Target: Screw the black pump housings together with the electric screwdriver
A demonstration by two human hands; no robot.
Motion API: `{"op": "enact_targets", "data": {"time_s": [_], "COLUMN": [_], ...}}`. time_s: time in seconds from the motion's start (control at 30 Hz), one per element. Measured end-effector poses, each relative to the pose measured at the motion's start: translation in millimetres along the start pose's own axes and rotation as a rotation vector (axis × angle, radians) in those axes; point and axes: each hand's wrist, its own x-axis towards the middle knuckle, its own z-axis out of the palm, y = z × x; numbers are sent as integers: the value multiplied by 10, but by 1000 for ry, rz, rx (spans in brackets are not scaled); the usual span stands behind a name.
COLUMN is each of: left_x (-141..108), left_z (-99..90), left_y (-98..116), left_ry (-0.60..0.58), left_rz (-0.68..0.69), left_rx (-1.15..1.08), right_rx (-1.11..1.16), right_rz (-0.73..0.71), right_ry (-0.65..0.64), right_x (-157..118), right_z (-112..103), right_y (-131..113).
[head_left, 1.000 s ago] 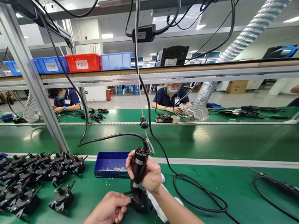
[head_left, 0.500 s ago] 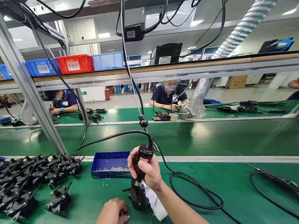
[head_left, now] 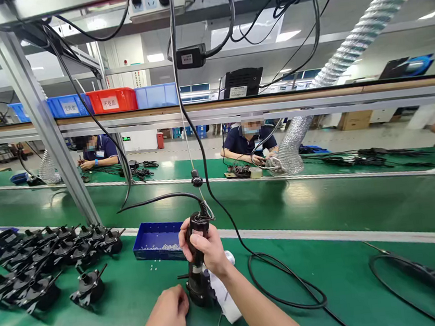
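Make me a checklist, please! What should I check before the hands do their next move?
1. Right hand gripping the black electric screwdriver: ok, wrapped around it.
2. Screwdriver held over the black round housing: ok, nearly upright.
3. Screwdriver tip seated properly: cannot tell, it's hidden.
4. Left hand holding nothing: cannot tell, it's curled with the palm hidden.
5. All tiny light-coloured pieces inside the blue bin: not ok, a few lie on the green worktop.
6. Screwdriver cord clear of the left hand: ok.
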Motion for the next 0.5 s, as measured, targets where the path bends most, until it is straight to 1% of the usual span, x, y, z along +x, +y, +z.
{"op": "enact_targets", "data": {"time_s": [0.03,0.07,0.1,0.13,0.23,0.5], "left_x": [54,107,156,198,257,224], "left_z": [-17,-34,-50,-63,-80,-79], "left_y": [2,9,17,27,47,52], "left_ry": [-25,-52,-73,-79,-71,-72], "left_rz": [-101,-194,-265,-300,-334,-339], "left_rx": [-213,-374,-473,-523,-624,-805], "right_rx": [-2,-5,-7,-9,-17,-27], "right_rz": [-1,0,2,4,1,8], "right_ry": [-5,-13,-21,-28,-40,-41], "right_x": [-2,-4,-5,-7,-14,-29], "right_z": [4,9,13,16,20,47], "right_y": [1,2,2,2,4,-21]}}
